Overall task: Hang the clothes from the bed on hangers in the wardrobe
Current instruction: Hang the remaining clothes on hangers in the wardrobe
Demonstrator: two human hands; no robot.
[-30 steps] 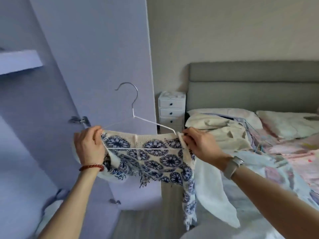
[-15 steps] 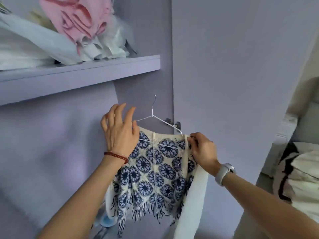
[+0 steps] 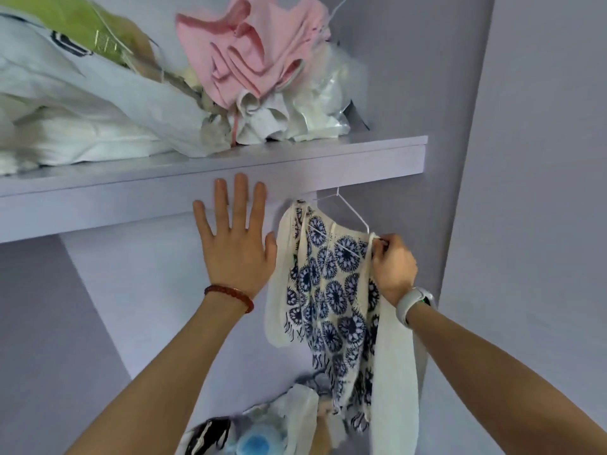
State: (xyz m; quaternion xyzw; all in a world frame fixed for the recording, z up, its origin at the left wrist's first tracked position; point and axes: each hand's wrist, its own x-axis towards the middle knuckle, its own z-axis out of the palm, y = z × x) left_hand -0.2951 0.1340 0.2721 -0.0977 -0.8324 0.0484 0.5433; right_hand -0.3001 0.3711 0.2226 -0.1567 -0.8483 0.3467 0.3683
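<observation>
In the head view, a cream top (image 3: 331,290) printed with blue flowers is hung on a white wire hanger (image 3: 353,215), just under the lilac wardrobe shelf (image 3: 295,165). The hanger's right end is pinched by the right hand (image 3: 392,269). The left hand (image 3: 235,239) is held flat, fingers spread, released, beside the top. Folded clothes (image 3: 256,60) are piled on the shelf.

A pink cloth (image 3: 253,54) is lying crumpled on the shelf (image 3: 210,178), beside white bundles (image 3: 82,103) and a green bag (image 3: 75,24).
</observation>
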